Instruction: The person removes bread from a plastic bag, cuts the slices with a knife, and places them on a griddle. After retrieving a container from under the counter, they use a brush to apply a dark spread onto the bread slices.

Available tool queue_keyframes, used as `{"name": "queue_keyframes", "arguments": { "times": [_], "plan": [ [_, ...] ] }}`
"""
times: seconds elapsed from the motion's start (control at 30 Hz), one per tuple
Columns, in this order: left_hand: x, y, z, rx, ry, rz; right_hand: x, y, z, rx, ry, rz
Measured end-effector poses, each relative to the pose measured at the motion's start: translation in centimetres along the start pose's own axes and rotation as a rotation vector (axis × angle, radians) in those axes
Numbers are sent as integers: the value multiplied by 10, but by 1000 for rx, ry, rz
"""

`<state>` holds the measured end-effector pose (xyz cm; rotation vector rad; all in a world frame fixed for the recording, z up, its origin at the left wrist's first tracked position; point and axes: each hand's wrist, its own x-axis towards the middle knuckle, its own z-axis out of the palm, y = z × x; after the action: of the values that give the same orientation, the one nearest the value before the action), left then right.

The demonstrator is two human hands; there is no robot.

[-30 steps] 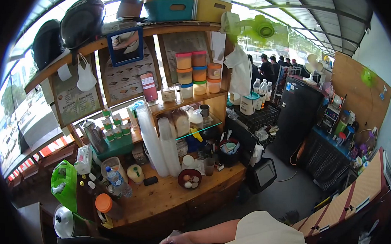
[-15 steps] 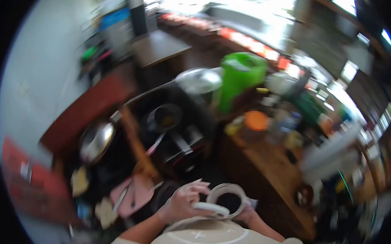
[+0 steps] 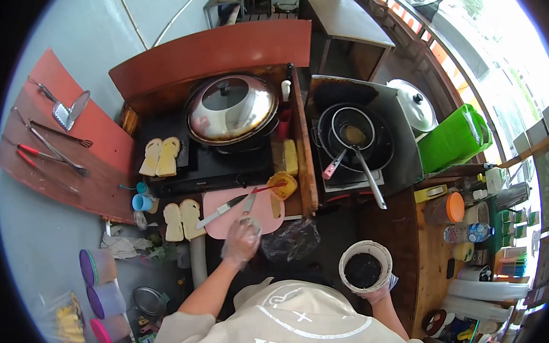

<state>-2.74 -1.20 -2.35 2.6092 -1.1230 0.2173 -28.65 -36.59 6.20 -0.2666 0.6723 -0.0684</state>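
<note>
My left hand [image 3: 242, 241], in a clear plastic glove, is over the near edge of the pink cutting board [image 3: 211, 202]. Its fingers are closed around the near end of a flat silver-bladed knife [image 3: 249, 201]. Beside it on the board rests a knife with a black and pale handle [image 3: 222, 210]. My right hand [image 3: 376, 294] grips a white tub [image 3: 385, 261] from below and the side; its mouth is uncovered, with dark contents inside. Bread slices [image 3: 183, 220] lie left of the board. A tub of yellow spread [image 3: 282, 186] with a red-handled tool stands at the board's right.
A large lidded pan [image 3: 232, 112] covers much of the griddle, and more bread [image 3: 160, 157] lies to its left. On the right burner sits a wok [image 3: 380, 147] holding a strainer. Jars and bottles [image 3: 469, 233] crowd the right-hand shelf. A crumpled black bag [image 3: 293, 239] lies nearby.
My left hand has moved from the tub, where it held a white lid, forward and left to the knife. The lid is out of sight. The tub moved right, and the view turned.
</note>
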Motion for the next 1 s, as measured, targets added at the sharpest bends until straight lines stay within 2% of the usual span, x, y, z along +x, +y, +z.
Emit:
{"name": "queue_keyframes", "arguments": {
  "times": [0.1, 0.17, 0.2, 0.27, 0.33, 0.4, 0.47, 0.5, 0.53, 0.57, 0.6, 0.63, 0.67, 0.73, 0.77, 0.8, 0.87, 0.9, 0.93, 1.0],
  "plan": [
    [9, -25, 66, 64, -119, 76, 15, 32, 10, 18, 14, -18],
    [24, -32, 87, 228, -356, 197, 26, 56, 18, 69, -2, -2],
    [30, -34, 92, 216, -363, 205, 33, 70, 18, 84, -19, -4],
    [44, -40, 89, 269, -464, 122, 40, 94, 32, 105, -30, -23],
    [49, -55, 73, 170, -481, 106, 50, 118, 49, -249, 53, -153],
    [57, -68, 47, 82, -502, 100, 55, 138, 72, -116, 69, -147],
    [66, -75, 14, -83, -255, 9, 57, 161, 84, -1373, 197, -579],
    [75, -75, -2, -85, -264, 41, 64, 172, 52, -1079, 168, -460],
    [90, -74, -17, -186, -164, -21, 64, 174, 46, -1062, 188, -475],
    [106, -73, -24, -288, -62, -86, 64, 174, 43, -491, 163, -320],
    [120, -69, -20, -290, -63, -67, 67, 175, 38, 74, 114, -159],
    [134, -64, -14, -326, -222, -223, 76, 188, 21, -393, 157, -357],
    [145, -62, -4, -357, -383, -380, 72, 188, 41, -383, 164, -369],
    [167, -67, 38, -331, -456, -351, 59, 177, 73, -1047, 165, -523],
    [178, -65, 48, -303, -525, -338, 63, 174, 67, -302, 112, -304],
    [186, -61, 57, -309, -531, -331, 59, 170, 60, -301, 121, -309],
    [198, -52, 61, -269, -598, -365, 52, 156, 71, -25, -32, -305],
    [198, -51, 58, -293, -550, -363, 50, 153, 75, -415, 47, -430],
    [198, -52, 60, -291, -552, -364, 50, 146, 75, -413, 46, -428],
    [198, -63, 67, -603, -539, -485, 53, 129, 73, 226, 1, -194]
  ]
}}
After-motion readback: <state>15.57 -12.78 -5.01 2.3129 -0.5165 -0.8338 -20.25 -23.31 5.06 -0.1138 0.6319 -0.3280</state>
